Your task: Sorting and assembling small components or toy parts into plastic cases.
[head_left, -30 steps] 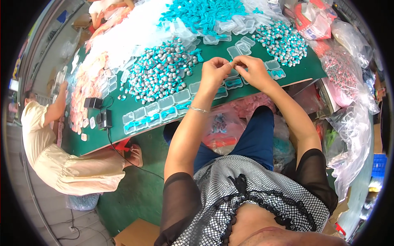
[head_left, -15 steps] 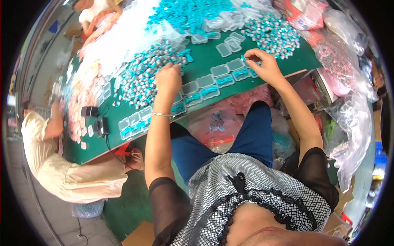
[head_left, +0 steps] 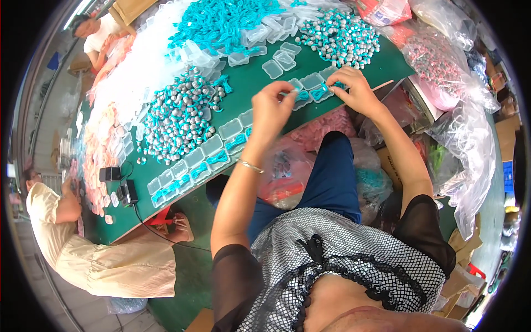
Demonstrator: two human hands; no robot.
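A row of small clear plastic boxes with lids raised runs along the table's near edge, with coiled teal cords (head_left: 217, 157) lying in them. My left hand (head_left: 272, 110) is over the row's middle right, fingertips pinched together beside a box (head_left: 302, 95) with teal cord. Whatever its fingers hold is too small to make out. At the row's right end my right hand (head_left: 355, 91) pinches a small teal piece (head_left: 337, 86) above a box. To the left of my left hand lies a pile of silver-and-teal bead-like pieces (head_left: 180, 113).
A large heap of teal cords (head_left: 221, 25) covers the far middle of the green table (head_left: 249, 83). Another bead-like pile (head_left: 343, 39) sits far right, near loose clear boxes (head_left: 281, 60). Black adapters (head_left: 128, 192) with a cable lie left. Two people sit at the left side.
My left hand has moved right, from the bead-like pile to the boxes near my right hand. My right hand stays at the row's right end. The view has shifted slightly.
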